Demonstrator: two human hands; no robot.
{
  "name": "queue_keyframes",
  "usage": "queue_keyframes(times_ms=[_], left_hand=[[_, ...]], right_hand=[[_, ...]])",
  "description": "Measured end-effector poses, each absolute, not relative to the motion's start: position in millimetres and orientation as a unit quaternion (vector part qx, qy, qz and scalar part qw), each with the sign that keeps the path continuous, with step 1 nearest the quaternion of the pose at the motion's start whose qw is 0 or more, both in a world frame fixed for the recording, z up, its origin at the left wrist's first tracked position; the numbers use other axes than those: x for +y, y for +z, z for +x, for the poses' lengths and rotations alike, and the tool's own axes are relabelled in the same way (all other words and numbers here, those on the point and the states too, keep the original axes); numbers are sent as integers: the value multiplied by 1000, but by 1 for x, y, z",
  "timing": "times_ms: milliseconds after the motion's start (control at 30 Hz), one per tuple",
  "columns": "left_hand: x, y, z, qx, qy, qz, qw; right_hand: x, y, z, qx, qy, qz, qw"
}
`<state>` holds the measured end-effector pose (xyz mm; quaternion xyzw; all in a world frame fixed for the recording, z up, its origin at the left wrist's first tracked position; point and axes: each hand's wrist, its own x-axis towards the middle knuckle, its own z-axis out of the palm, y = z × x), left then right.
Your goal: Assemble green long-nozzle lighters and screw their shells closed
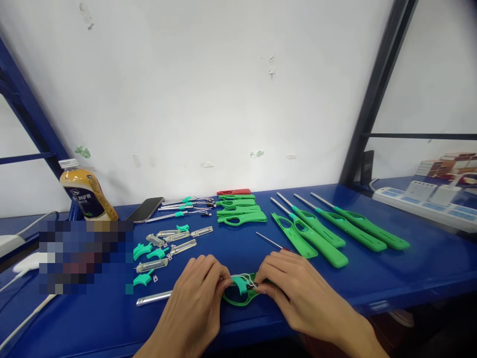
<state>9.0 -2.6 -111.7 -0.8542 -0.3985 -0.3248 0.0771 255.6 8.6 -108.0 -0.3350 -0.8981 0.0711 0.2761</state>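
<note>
Near the table's front edge lies an opened green long-neck lighter shell [237,302], with a teal trigger [240,285] and loose white wires [246,276] in it. My left hand [197,293] is closed at the shell's left end, thumb and index pinching beside the trigger; a metal tube [154,298] sticks out leftward from behind it. My right hand [298,286] is closed at the other end, its fingertips pinching by the white wires and a small dark part. The fingers hide much of the shell. Just beyond the right hand is a screwdriver [270,240], its handle partly covered.
Teal triggers [158,252] and clear fuel tanks [152,265] lie to the left. Behind are metal tubes with wires [171,216] and green shells [242,217]. Several green lighters [350,228] lie right. A phone [146,210], bottle [87,191] and power strip [428,201] stand farther out.
</note>
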Motion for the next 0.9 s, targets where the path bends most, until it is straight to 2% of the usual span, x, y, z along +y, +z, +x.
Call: queue_keyframes(times_ms=[167,500,900], left_hand=[[-3,-112,9,-395,-320,-857,85],[-1,-113,10,-383,-320,-862,92],[-4,-109,9,-400,-310,-862,11]], right_hand=[[8,-106,255,-903,61,-329,271],[10,-111,256,-892,34,-318,320],[10,-110,256,-886,44,-335,317]])
